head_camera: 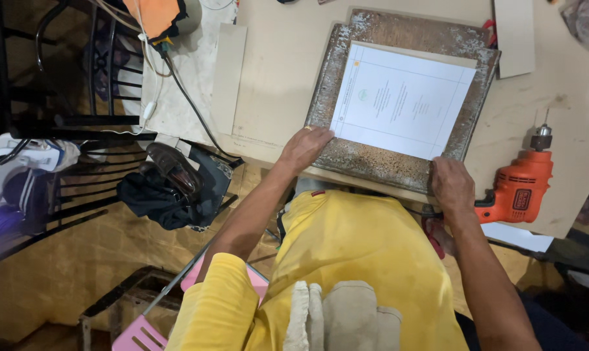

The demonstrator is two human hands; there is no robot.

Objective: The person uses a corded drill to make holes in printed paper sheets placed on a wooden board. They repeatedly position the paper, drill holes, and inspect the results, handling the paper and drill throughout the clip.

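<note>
hands: left hand (pixel 305 148), right hand (pixel 452 184) | pressing flat on rusty plate (pixel 398 166) | under paper sheet (pixel 402 100)

Both hands press on a worn board: left hand (pixel 305 148) beside a printed sheet (pixel 402 101), right hand (pixel 452 184) beside an orange drill (pixel 519 188).

A pale worktable (pixel 281 71) bears a mottled board (pixel 379 159) and an orange drill (pixel 519 188).
</note>
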